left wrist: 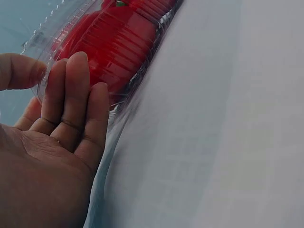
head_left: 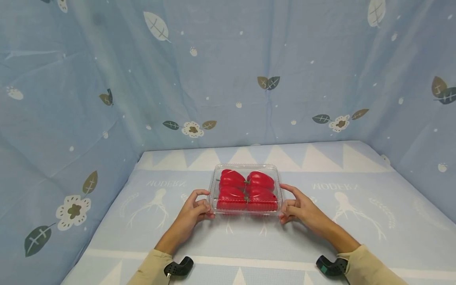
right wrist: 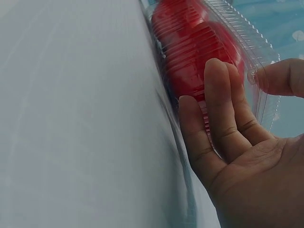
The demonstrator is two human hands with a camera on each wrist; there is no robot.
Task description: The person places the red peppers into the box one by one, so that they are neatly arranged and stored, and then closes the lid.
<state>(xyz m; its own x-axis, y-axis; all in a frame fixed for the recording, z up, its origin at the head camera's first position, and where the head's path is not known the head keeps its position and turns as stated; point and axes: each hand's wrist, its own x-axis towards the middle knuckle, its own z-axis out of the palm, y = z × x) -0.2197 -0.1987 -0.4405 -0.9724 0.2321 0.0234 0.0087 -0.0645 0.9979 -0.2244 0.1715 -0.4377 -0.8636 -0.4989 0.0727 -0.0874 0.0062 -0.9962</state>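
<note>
A clear plastic clamshell container with ribbed sides rests on the patterned cloth in the head view. Inside it several red bell peppers with green stems are packed together, and its lid looks closed. My left hand holds the near left corner, thumb at the rim and fingers against the side wall. At the near right corner, my right hand grips in the same way, its thumb at the rim. The container's underside is hidden.
A pale blue and white cloth with printed triangles and plant figures covers the flat surface. Blue curtains with leaves and flowers enclose the back and both sides. Each wrist bears a dark strapped device.
</note>
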